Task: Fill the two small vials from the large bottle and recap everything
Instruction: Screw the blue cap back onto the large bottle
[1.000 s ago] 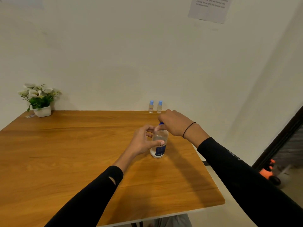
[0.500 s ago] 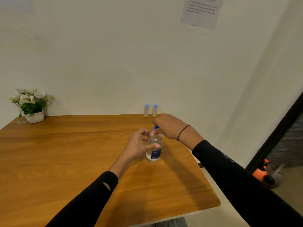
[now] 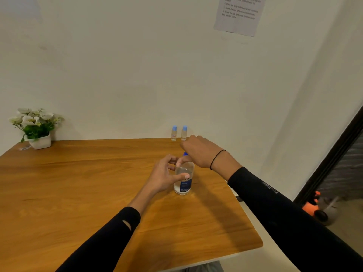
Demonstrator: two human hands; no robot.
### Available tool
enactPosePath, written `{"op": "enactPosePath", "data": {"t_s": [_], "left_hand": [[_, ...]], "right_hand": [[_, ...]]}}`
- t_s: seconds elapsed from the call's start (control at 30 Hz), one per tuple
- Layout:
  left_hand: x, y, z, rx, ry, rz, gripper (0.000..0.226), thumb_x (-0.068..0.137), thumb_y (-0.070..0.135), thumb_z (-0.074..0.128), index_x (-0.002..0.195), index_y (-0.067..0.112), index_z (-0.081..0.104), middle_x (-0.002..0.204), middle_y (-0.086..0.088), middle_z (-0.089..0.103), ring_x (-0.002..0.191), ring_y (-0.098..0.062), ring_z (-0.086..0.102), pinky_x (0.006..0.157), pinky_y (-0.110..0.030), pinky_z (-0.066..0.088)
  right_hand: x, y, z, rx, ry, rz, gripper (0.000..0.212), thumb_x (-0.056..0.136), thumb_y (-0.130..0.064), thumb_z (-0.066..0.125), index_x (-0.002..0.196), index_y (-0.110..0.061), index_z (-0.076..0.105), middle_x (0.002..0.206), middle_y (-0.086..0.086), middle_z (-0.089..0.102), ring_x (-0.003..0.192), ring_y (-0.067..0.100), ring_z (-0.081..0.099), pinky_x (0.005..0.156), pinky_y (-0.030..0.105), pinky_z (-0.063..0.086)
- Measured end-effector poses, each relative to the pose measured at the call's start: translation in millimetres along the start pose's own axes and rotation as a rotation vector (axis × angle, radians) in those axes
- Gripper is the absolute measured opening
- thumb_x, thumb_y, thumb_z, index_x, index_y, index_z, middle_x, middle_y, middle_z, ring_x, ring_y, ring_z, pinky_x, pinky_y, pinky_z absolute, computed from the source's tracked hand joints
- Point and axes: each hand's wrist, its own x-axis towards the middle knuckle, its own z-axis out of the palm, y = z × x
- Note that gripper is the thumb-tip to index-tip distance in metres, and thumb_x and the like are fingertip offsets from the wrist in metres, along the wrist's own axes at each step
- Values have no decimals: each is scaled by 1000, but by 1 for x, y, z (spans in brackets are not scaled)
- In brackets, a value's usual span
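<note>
Clear plastic bottle [image 3: 184,178], round-bodied with a dark blue label, stands upright near the middle of the glossy wood-grain worktop [image 3: 78,193]. The left hand [image 3: 166,174] curls its fingers round its body; the right hand [image 3: 200,152] pinches its blue cap [image 3: 185,154]. Two capped small vials [image 3: 179,132] stand together at the far edge by the wall.

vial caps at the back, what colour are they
Light blue on both vials, seen in the head view, the only view.
</note>
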Motion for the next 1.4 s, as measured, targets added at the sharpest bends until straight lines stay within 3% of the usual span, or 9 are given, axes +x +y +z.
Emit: {"op": "enactPosePath", "data": {"t_s": [0.17, 0.33, 0.4, 0.5, 0.73, 0.83, 0.93, 1.1, 1.4], "left_hand": [[2, -1, 1, -11, -3, -10, 67, 70, 39, 97, 124, 25, 62, 123, 11, 66, 109, -11, 67, 83, -28, 58], [2, -2, 1, -3, -8, -5, 66, 69, 41, 97, 124, 26, 63, 124, 10, 67, 109, -10, 67, 86, -31, 59], [3, -1, 1, 3, -7, -16, 68, 69, 40, 97, 125, 24, 62, 124, 10, 66, 110, -11, 67, 87, -32, 60], [3, 0, 2, 11, -4, -20, 69, 69, 40, 97, 126, 23, 61, 123, 9, 66, 108, -10, 67, 84, -27, 58], [1, 0, 1, -3, -9, -15, 61, 70, 40, 97, 119, 28, 62, 121, 12, 68, 107, -7, 66, 76, -22, 53], [1, 0, 1, -14, -10, -14, 64, 69, 40, 97, 120, 27, 62, 122, 12, 67, 107, -7, 67, 79, -23, 55], [2, -1, 1, -18, -13, -20, 65, 69, 41, 97, 122, 26, 62, 123, 12, 66, 107, -8, 67, 84, -29, 58], [0, -2, 1, -29, -11, -24, 64, 70, 37, 97, 122, 27, 62, 123, 12, 66, 109, -11, 66, 85, -31, 59], [0, -1, 0, -16, -11, -21, 62, 69, 39, 97, 119, 30, 62, 122, 13, 65, 109, -9, 66, 87, -34, 60]], "right_hand": [[0, 2, 0, 96, -47, -70, 10, 98, -11, 63, 91, -16, 58, 85, 0, 54, 82, 30, 61, 71, 38, 52], [2, 6, 6, 95, -45, 5, 35, 97, -48, 66, 100, -14, 60, 90, 3, 56, 80, 27, 59, 68, 36, 50], [1, 9, 4, 178, -54, -41, 40, 96, -33, 72, 130, -17, 56, 112, 0, 58, 95, 24, 60, 79, 35, 53], [3, 10, 3, 166, -88, -83, 11, 97, -11, 67, 106, -16, 62, 100, 4, 62, 92, 29, 63, 68, 26, 43], [3, 8, 5, 33, -70, 58, 44, 100, -57, 58, 80, -18, 52, 84, 3, 54, 77, 29, 61, 68, 39, 53], [-1, 14, 5, 199, -66, -46, 31, 97, -35, 70, 120, -19, 58, 112, 2, 60, 97, 25, 59, 80, 38, 52], [-1, 13, 4, 191, -79, -85, 12, 95, -10, 66, 98, -19, 58, 96, 5, 63, 88, 28, 60, 70, 32, 45], [4, 11, 7, 52, -41, 17, 36, 93, -49, 72, 91, -18, 54, 79, 0, 50, 73, 25, 57, 58, 31, 44], [5, 9, 4, 32, -67, -13, 31, 99, -44, 65, 89, -16, 57, 79, 0, 52, 79, 28, 61, 68, 38, 53]]}}
